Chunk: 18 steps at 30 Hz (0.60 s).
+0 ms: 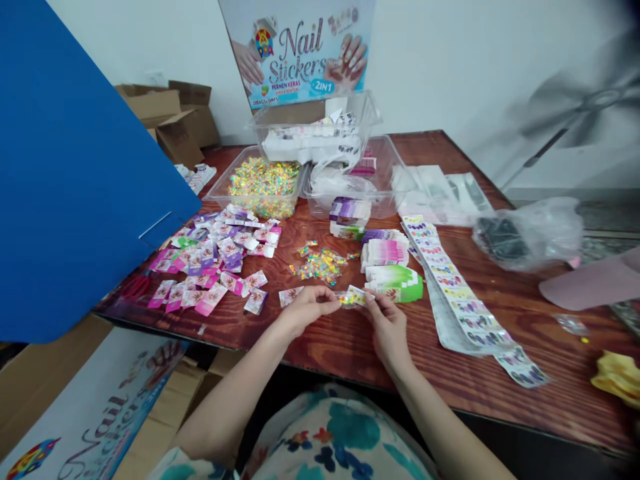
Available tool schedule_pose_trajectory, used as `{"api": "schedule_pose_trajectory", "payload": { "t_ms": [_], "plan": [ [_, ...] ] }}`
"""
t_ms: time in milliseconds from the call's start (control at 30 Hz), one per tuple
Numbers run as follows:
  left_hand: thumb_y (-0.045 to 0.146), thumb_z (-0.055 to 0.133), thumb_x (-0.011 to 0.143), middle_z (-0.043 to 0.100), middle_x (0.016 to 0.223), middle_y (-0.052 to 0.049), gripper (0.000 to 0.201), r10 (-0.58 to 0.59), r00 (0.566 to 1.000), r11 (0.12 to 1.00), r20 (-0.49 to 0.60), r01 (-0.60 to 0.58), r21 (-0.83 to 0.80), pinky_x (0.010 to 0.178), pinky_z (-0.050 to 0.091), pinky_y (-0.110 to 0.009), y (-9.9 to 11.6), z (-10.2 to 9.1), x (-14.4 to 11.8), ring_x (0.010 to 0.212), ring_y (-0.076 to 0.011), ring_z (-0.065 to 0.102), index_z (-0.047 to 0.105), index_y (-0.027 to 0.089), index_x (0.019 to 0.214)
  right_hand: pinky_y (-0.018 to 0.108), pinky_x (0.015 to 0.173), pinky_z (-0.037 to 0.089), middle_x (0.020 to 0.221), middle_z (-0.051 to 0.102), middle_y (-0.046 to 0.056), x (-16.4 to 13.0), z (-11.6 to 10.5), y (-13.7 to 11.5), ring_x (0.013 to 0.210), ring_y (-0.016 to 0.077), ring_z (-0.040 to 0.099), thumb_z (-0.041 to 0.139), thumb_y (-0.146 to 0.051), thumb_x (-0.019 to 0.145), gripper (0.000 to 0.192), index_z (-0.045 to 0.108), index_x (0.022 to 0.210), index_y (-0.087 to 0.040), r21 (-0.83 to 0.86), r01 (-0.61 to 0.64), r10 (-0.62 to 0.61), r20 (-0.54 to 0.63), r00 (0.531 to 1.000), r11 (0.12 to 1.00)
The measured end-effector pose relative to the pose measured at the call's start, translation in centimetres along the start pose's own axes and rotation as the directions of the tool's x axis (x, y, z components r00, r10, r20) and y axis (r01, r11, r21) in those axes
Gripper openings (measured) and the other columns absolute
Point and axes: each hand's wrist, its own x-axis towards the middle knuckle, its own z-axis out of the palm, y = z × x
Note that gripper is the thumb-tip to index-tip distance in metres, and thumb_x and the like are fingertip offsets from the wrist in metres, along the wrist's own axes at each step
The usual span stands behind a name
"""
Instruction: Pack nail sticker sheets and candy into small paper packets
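Note:
Between my two hands, over the front of the wooden table, is a small clear packet of colourful candies [345,299]. My left hand [311,308] pinches its left end with thumb and fingertips. In the fingers of my right hand [388,324] is a small printed nail sticker sheet [359,295], which overlaps the packet's right end. One small printed box [290,296] lies just behind my left hand. Beyond the hands rests a loose pile of candy packets [323,265]. Flat green boxes [395,283] and pink boxes [384,255] are stacked beside my right hand.
Filled small boxes [215,250] are heaped on the left. Behind stand a clear tub of candy packets [265,180] and a tub of sticker strips [315,140]. A long sticker strip [460,287] lies right. A blue panel [85,173] blocks the left; a fan [595,100] stands right.

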Motion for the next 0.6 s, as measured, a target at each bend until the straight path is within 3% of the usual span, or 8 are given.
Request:
{"api": "schedule_pose_trajectory", "payload": {
  "t_ms": [100,200,333,400,500,533,600],
  "plan": [
    [0.029,0.071,0.065,0.056,0.066,0.004,0.018,-0.022,1.000,1.000,0.015,0.023,-0.021,0.066,0.036,-0.023,-0.2,0.0,-0.2,0.065,-0.0102,0.047,0.061,0.015,0.068,0.036,0.073,0.058,0.088,0.074,0.004,-0.3,0.0,-0.3,0.079,0.0217,0.068,0.079,-0.049,0.066,0.037,0.073,0.088,-0.019,-0.010,-0.045,0.046,0.082,0.996,0.999],
    [0.026,0.069,0.067,0.053,0.062,0.004,0.014,-0.037,0.999,0.999,-0.037,0.038,0.022,0.064,0.035,-0.023,-0.8,0.5,0.0,0.064,-0.0106,0.046,0.059,0.016,0.067,0.037,0.072,0.058,0.090,0.074,0.007,-1.0,0.3,-0.7,0.079,0.0231,0.069,0.072,-0.054,0.074,0.039,0.072,0.092,-0.019,-0.055,-0.075,0.084,0.194,0.977,0.996],
    [0.024,0.064,0.073,0.052,0.063,0.004,0.011,-0.008,0.995,0.994,-0.099,0.019,0.107,0.064,0.037,-0.024,-1.9,1.3,0.1,0.063,-0.0113,0.047,0.057,0.016,0.069,0.036,0.075,0.057,0.090,0.075,0.006,-1.9,1.0,-1.0,0.080,0.0224,0.069,0.076,-0.050,0.071,0.038,0.070,0.093,-0.019,-0.126,-0.002,0.029,0.214,0.976,0.992],
    [0.025,0.061,0.079,0.056,0.067,0.002,0.012,0.072,0.992,0.975,-0.106,-0.048,0.216,0.067,0.040,-0.026,-2.2,1.3,-0.4,0.066,-0.0127,0.051,0.058,0.016,0.071,0.035,0.073,0.058,0.087,0.075,0.006,-1.9,0.9,-0.9,0.076,0.0211,0.068,0.081,-0.045,0.065,0.040,0.069,0.093,-0.020,-0.141,0.007,0.024,0.217,0.976,0.990],
    [0.034,0.062,0.083,0.063,0.088,-0.004,0.018,0.287,0.949,0.826,-0.131,-0.176,0.536,0.082,0.044,-0.033,-2.4,-0.2,-1.4,0.087,-0.0192,0.057,0.062,0.017,0.088,0.034,0.066,0.058,0.085,0.075,0.006,-1.5,0.2,-0.8,0.071,0.0199,0.068,0.081,-0.045,0.065,0.040,0.070,0.093,-0.019,-0.146,-0.014,0.043,0.201,0.979,0.989],
    [0.038,0.065,0.082,0.063,0.100,-0.007,0.028,0.342,0.928,0.732,-0.149,-0.164,0.661,0.089,0.043,-0.036,-2.4,-1.0,-1.7,0.097,-0.0226,0.056,0.061,0.018,0.100,0.034,0.065,0.058,0.085,0.075,0.006,-1.3,-0.1,-0.8,0.070,0.0197,0.068,0.081,-0.046,0.065,0.041,0.070,0.092,-0.018,-0.148,-0.022,0.050,0.191,0.980,0.989],
    [0.039,0.073,0.076,0.057,0.120,-0.013,0.054,0.368,0.910,0.526,-0.192,-0.033,0.850,0.096,0.040,-0.043,-2.3,-2.8,-2.1,0.114,-0.0295,0.050,0.052,0.016,0.121,0.034,0.064,0.058,0.086,0.075,0.006,-0.7,-0.6,-1.0,0.071,0.0201,0.068,0.082,-0.047,0.064,0.043,0.069,0.093,-0.018,-0.150,-0.041,0.068,0.180,0.981,0.988]
  ]
}}
